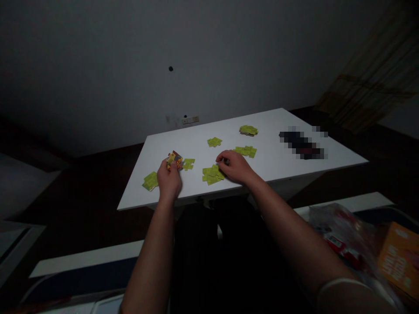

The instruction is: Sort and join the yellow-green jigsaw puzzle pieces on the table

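Printed jigsaw pieces (174,160) are pinched in the left hand (169,179); a green jigsaw pile (213,174) is just beside the right hand (235,167), its grip unclear

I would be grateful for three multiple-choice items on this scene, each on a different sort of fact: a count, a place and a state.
1. How many separate clusters of yellow-green puzzle pieces lie on the white table?
A. Two
B. Four
C. Six

2. Where is the orange box?
A. Off the table at lower right, beside a clear plastic bag
B. At the table's far edge
C. Beneath the table

3. What is the left hand doing?
A. Lying open and empty
B. Gripping multicoloured puzzle pieces
C. Holding the orange box

Answers:
1. C, since six clusters are spread across the tabletop.
2. A, since the box sits in the lower right of the view, next to the bag.
3. B, since the multicoloured pieces are in the hand's grasp.
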{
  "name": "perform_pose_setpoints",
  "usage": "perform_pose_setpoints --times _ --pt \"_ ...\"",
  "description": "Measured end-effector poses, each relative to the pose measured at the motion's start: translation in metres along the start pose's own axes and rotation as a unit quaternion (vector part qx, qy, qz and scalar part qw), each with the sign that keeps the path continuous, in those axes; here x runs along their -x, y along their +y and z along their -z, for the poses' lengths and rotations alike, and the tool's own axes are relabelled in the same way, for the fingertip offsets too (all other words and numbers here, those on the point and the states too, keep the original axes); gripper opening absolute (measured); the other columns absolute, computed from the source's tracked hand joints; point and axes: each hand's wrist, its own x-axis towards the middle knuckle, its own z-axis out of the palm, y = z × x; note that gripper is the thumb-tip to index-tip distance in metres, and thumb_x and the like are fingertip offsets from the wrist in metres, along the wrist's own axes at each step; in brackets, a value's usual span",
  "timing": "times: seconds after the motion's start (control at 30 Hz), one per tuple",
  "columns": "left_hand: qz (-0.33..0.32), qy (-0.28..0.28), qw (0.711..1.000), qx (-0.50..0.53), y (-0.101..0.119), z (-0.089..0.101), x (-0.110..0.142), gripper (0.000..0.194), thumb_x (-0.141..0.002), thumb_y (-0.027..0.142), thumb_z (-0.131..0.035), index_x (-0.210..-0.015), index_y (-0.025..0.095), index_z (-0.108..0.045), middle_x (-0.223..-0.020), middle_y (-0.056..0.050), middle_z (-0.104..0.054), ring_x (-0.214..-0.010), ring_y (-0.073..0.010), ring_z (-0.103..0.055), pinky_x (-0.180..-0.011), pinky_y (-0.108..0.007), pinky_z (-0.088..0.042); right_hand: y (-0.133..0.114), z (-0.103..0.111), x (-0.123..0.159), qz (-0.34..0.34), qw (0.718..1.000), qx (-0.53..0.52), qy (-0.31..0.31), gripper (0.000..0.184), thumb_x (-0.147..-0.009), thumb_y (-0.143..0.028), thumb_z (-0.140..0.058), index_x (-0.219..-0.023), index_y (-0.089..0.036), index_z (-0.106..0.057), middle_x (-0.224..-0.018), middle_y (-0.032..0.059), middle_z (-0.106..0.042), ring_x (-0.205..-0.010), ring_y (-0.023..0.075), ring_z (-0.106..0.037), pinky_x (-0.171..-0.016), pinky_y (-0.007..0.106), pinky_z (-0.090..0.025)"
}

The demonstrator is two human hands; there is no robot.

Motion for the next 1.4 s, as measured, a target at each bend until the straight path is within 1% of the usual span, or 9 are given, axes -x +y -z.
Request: perform_pose_setpoints --times 0.27,0.5,0.7,0.83,1.03,1.1,1.2,1.3,1.4 --pt "-0.015 -0.089 0.996 -0.006 0.010 0.002 0.004 0.028 -0.104 0.045 -0.067 -0.113 0.021 -0.079 -0.098 -0.007 -0.083 -0.087 -0.0231 -0.075 -0.081 -0.033 -0.055 0.000 0.001 0.000 -0.007 1.000 -0.002 -0.007 0.014 -0.092 -0.015 -0.070 -0.098 -0.023 -0.080 -0.096 0.0066 -0.078 -0.086 0.0231 -0.066 -0.081 0.037 -0.047" --pt "-0.018 -0.156 0.987 -0.044 0.026 0.007 0.010 0.033 -0.096 0.053 -0.077 -0.091 0.020 -0.078 -0.079 -0.002 -0.077 -0.071 -0.0190 -0.066 -0.066 -0.030 -0.047 0.001 -0.001 0.000 0.000 1.000 -0.008 0.000 0.015 -0.094 -0.019 -0.069 -0.100 -0.024 -0.081 -0.099 0.0072 -0.080 -0.092 0.0256 -0.070 -0.084 0.039 -0.049" --pt "-0.029 -0.153 0.987 -0.047 0.030 0.006 0.011 0.028 -0.089 0.048 -0.083 -0.094 0.020 -0.083 -0.081 -0.003 -0.079 -0.073 -0.0190 -0.066 -0.068 -0.031 -0.049 -0.004 0.000 0.002 0.036 0.999 -0.034 -0.001 0.025 -0.104 -0.030 -0.069 -0.123 -0.027 -0.084 -0.105 0.0078 -0.082 -0.093 0.0254 -0.071 -0.087 0.042 -0.053" --pt "-0.038 -0.172 0.984 -0.005 0.027 0.000 0.012 0.024 -0.085 0.043 -0.088 -0.097 0.022 -0.087 -0.089 -0.005 -0.083 -0.080 -0.0205 -0.071 -0.076 -0.035 -0.056 -0.008 0.000 0.002 0.094 0.995 -0.031 -0.020 0.034 -0.104 -0.033 -0.073 -0.136 -0.029 -0.081 -0.092 0.0034 -0.082 -0.089 0.0247 -0.073 -0.090 0.043 -0.052" --pt "-0.042 -0.261 0.964 0.034 0.020 -0.006 0.014 0.022 -0.079 0.041 -0.092 -0.094 0.025 -0.089 -0.097 -0.009 -0.086 -0.090 -0.0249 -0.079 -0.089 -0.042 -0.064 -0.007 -0.004 0.005 0.171 0.984 0.014 -0.052 0.022 -0.103 -0.031 -0.071 -0.117 -0.034 -0.087 -0.091 0.0015 -0.085 -0.085 0.0227 -0.074 -0.089 0.042 -0.052" --pt "-0.038 -0.250 0.967 0.038 0.019 -0.005 0.013 0.023 -0.080 0.041 -0.091 -0.096 0.024 -0.089 -0.100 -0.009 -0.087 -0.093 -0.0256 -0.080 -0.091 -0.043 -0.065 -0.005 -0.003 0.006 0.155 0.988 -0.012 -0.012 0.022 -0.099 -0.026 -0.071 -0.112 -0.033 -0.088 -0.096 0.0018 -0.086 -0.087 0.0230 -0.075 -0.089 0.042 -0.055" --pt "-0.023 -0.190 0.981 0.033 0.017 -0.003 0.010 0.026 -0.085 0.042 -0.087 -0.102 0.023 -0.087 -0.104 -0.010 -0.087 -0.094 -0.0250 -0.080 -0.092 -0.042 -0.065 0.000 0.002 0.009 0.117 0.989 -0.074 0.056 0.036 -0.093 -0.020 -0.066 -0.121 -0.031 -0.086 -0.114 0.0036 -0.087 -0.097 0.0245 -0.078 -0.093 0.043 -0.060" --pt "-0.017 -0.144 0.989 0.016 0.018 0.000 0.008 0.029 -0.087 0.044 -0.086 -0.106 0.022 -0.086 -0.104 -0.009 -0.086 -0.092 -0.0236 -0.078 -0.088 -0.039 -0.063 0.003 0.006 0.009 0.107 0.983 -0.136 0.061 0.048 -0.091 -0.020 -0.059 -0.133 -0.028 -0.083 -0.120 0.0051 -0.086 -0.102 0.0251 -0.079 -0.096 0.045 -0.062" --pt "-0.020 -0.137 0.990 -0.002 0.021 0.002 0.009 0.028 -0.088 0.044 -0.085 -0.105 0.022 -0.085 -0.101 -0.008 -0.085 -0.090 -0.0230 -0.076 -0.086 -0.038 -0.061 0.002 0.007 0.009 0.083 0.982 -0.159 0.056 0.040 -0.097 -0.029 -0.058 -0.128 -0.026 -0.083 -0.117 0.0063 -0.086 -0.100 0.0251 -0.080 -0.094 0.044 -0.062"
